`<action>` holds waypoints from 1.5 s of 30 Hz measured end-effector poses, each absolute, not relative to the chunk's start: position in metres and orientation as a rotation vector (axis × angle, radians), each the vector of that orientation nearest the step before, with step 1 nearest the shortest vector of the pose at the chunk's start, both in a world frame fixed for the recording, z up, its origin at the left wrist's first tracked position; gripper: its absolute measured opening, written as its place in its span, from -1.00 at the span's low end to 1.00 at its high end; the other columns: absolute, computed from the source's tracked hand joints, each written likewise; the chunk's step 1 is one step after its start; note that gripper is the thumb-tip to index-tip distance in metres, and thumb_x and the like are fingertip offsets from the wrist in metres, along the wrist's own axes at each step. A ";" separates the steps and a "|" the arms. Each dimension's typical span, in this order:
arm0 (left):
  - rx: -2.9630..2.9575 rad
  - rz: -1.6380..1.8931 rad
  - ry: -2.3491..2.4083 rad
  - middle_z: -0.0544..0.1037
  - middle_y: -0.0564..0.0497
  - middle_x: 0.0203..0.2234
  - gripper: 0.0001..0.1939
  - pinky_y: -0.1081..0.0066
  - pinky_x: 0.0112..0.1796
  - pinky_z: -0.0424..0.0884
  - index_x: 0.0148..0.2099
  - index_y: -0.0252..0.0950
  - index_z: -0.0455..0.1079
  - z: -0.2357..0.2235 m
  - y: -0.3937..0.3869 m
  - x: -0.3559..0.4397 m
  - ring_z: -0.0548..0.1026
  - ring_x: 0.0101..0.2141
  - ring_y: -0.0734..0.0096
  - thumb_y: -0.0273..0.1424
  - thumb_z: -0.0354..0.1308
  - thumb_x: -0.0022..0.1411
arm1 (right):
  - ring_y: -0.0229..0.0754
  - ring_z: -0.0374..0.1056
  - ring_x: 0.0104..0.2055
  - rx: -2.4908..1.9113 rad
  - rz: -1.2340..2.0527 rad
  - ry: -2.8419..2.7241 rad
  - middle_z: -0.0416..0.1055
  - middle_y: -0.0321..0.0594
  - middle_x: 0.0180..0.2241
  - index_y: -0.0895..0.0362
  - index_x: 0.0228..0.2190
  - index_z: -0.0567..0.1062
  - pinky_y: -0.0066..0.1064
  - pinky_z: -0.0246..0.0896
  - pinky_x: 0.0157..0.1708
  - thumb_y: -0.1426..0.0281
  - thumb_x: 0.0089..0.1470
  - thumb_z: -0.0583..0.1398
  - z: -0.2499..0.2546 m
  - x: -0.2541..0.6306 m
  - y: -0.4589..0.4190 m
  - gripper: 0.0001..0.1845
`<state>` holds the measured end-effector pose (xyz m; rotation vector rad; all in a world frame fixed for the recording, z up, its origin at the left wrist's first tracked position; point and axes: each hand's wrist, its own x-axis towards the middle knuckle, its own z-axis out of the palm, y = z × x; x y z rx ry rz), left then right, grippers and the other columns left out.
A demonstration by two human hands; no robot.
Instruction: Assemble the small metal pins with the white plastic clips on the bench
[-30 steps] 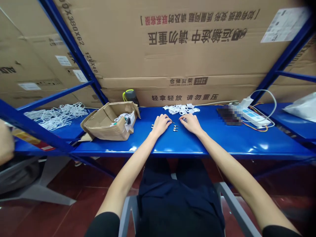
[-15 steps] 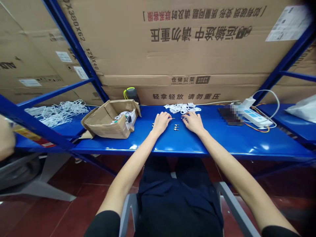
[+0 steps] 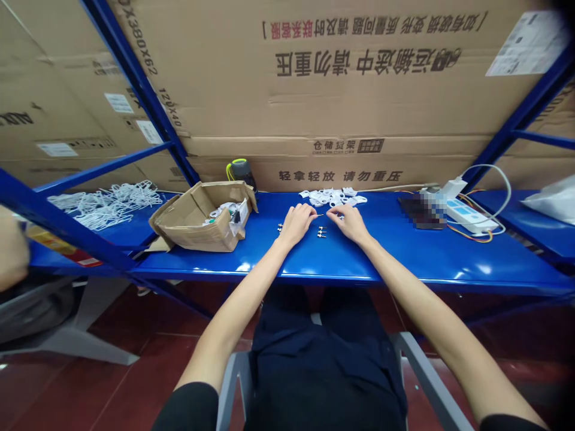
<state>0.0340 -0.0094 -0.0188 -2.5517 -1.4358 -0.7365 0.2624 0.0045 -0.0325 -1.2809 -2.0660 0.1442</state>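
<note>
LEFT: left hand (image 3: pixel 296 224) low over the shelf, fingers (image 3: pixel 309 213) drawn in at a thin metal pin (image 3: pixel 318 215). Looks like a pinch; too small to confirm.
RIGHT: right hand (image 3: pixel 350 222), fingers (image 3: pixel 333 214) bunched near the pin's far end, not clenched in a fist. Cannot tell if they grip anything.
PARTS: the pin sits between the hands, above two small metal terminals (image 3: pixel 321 232). More small terminals (image 3: pixel 280 227) lie just left of the left hand. White plastic clips (image 3: pixel 332 196) are heaped ahead of the hands, at the rear of the shelf.
RISK: pin is tiny and the pinch is light, so a slip could drop it on the glossy blue steel shelf (image 3: pixel 404 257), where it may slide or roll. Wrists dropping could nudge the terminals between the hands out of their row.
EDGES: front lip of the shelf sits close under the forearms. Anything rolling over it lands on the dark red floor (image 3: pixel 90 383), hard to spot.
ROOM: open blue surface to the right, up to a blurred dark object (image 3: pixel 417 212) and a power strip (image 3: pixel 469 216). Left side is bounded by an open cardboard box (image 3: pixel 193 230) holding white parts.
</note>
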 end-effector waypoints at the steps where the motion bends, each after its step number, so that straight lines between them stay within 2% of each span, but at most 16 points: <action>1: -2.556 -0.745 -1.422 0.66 -0.07 -0.01 -0.75 0.19 0.02 0.31 0.02 -0.23 0.49 -0.019 -0.010 0.034 0.52 0.02 0.14 -0.27 0.01 0.67 | 0.05 0.52 -0.06 -1.252 0.163 -2.055 0.71 -0.15 -0.09 0.03 -0.17 0.72 -0.10 0.26 0.03 0.25 0.44 0.19 -0.032 0.262 0.004 -0.72; 16: -2.553 -0.776 -1.387 0.64 -0.07 -0.02 -0.74 0.20 0.02 0.31 0.02 -0.24 0.48 -0.027 -0.008 0.038 0.52 0.01 0.17 -0.26 0.00 0.68 | 0.05 0.59 -0.19 -1.174 0.198 -1.998 0.73 -0.15 -0.24 0.02 -0.25 0.76 -0.14 0.39 -0.06 0.22 0.34 0.29 -0.035 0.261 0.004 -0.76; 24: -2.526 -0.842 -1.428 0.65 -0.08 -0.02 -0.70 0.22 0.02 0.32 0.01 -0.25 0.48 -0.022 -0.013 0.042 0.53 -0.01 0.18 -0.25 -0.05 0.69 | 0.06 0.62 -0.24 -1.130 0.345 -1.864 0.73 -0.16 -0.34 0.04 -0.39 0.74 -0.16 0.43 -0.14 -0.02 0.32 0.27 -0.027 0.257 -0.004 -0.54; 30: -2.464 -0.853 -1.381 0.65 -0.10 -0.03 -0.69 0.22 0.01 0.33 0.02 -0.26 0.47 -0.022 -0.016 0.047 0.54 -0.01 0.16 -0.24 -0.05 0.69 | 0.09 0.63 -0.25 -1.130 0.403 -1.764 0.72 -0.13 -0.36 0.04 -0.43 0.72 -0.13 0.45 -0.14 -0.12 0.23 0.30 -0.027 0.255 -0.006 -0.48; 35: -2.386 -0.880 -1.374 0.65 -0.13 -0.06 -0.66 0.20 -0.03 0.34 0.00 -0.26 0.48 -0.019 -0.019 0.052 0.55 -0.05 0.13 -0.22 -0.07 0.69 | 0.05 0.60 -0.31 -1.120 0.595 -1.601 0.70 -0.13 -0.41 0.07 -0.41 0.74 -0.13 0.45 -0.11 -0.13 0.12 0.38 -0.025 0.251 -0.007 -0.49; 42: -2.327 -0.996 -1.340 0.66 -0.14 -0.07 -0.67 0.20 -0.04 0.34 -0.01 -0.24 0.48 -0.019 -0.018 0.056 0.57 -0.05 0.11 -0.22 -0.06 0.68 | -0.05 0.51 -0.35 -1.024 0.886 -1.368 0.70 -0.11 -0.39 0.09 -0.44 0.73 -0.18 0.47 -0.17 -0.12 -0.05 0.49 -0.023 0.245 -0.007 -0.50; 45: -2.329 -0.996 -1.336 0.66 -0.14 -0.08 -0.64 0.19 -0.04 0.34 -0.01 -0.25 0.48 -0.021 -0.016 0.057 0.57 -0.06 0.11 -0.21 -0.09 0.69 | -0.08 0.50 -0.35 -1.017 0.959 -1.326 0.71 -0.11 -0.37 0.09 -0.43 0.72 -0.23 0.44 -0.26 -0.12 -0.09 0.51 -0.027 0.246 -0.004 -0.49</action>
